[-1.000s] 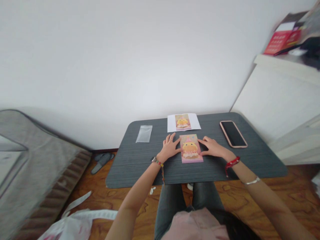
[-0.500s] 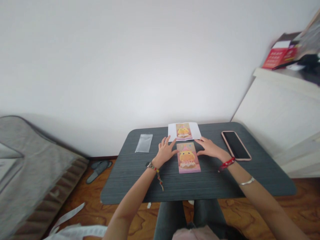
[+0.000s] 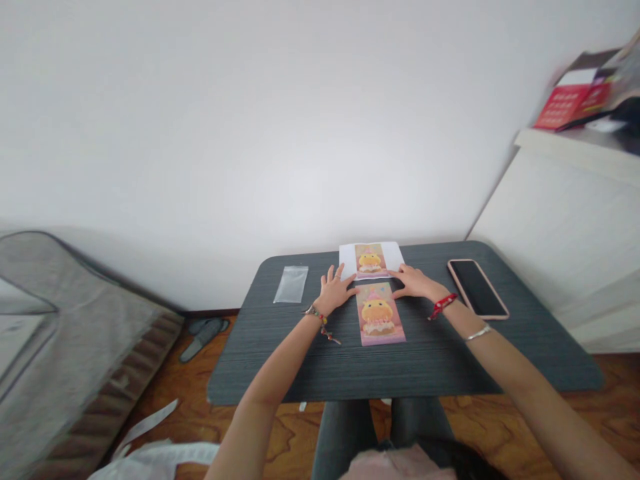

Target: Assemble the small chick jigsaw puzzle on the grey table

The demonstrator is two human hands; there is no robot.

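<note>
A pink card with a yellow cartoon figure on a cake lies flat on the dark table. Behind it rests a white paper sheet with a similar picture printed in its middle. My left hand has its fingers spread, the fingertips at the sheet's lower left corner and the thumb by the card's upper left edge. On the other side, my right hand reaches the sheet's lower right corner with its fingers stretched out, its thumb near the card's upper right edge. Neither hand grips anything.
A clear plastic sleeve lies on the table to the left. To the right is a phone in a pink case. A white cabinet bears a red box. Slippers lie on the wooden floor.
My right hand has moved slightly inward, its fingertips now on the sheet's lower edge. The left hand stays spread by the sheet's corner. The whole view has shifted a little.
</note>
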